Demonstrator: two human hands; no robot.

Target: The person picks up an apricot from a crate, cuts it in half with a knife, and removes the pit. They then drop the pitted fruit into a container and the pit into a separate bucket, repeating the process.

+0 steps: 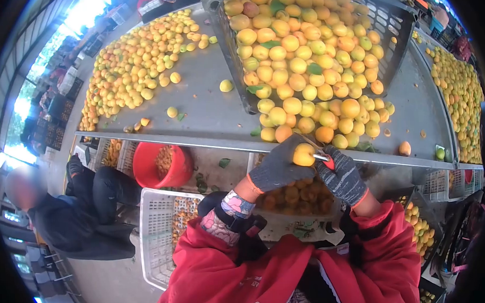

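My left hand (282, 166), in a dark grey glove, holds a yellow apricot (304, 155) between its fingers near the table's front edge. Gloved in striped grey, my right hand (341, 178) is closed around a small tool with a red handle (328, 161). The tool's metal part touches the apricot's right side. Just beyond both hands, a heap of apricots (304, 67) spills from a tipped dark crate (394, 36) onto the grey metal table (208, 99).
More apricots (136, 64) lie at the table's left. Beneath its edge are a red bucket (186, 165), a white crate (151, 231) and a box of apricot pieces (296, 200). A person in dark clothes (78, 223) sits at left. Another pile (456, 99) lies at right.
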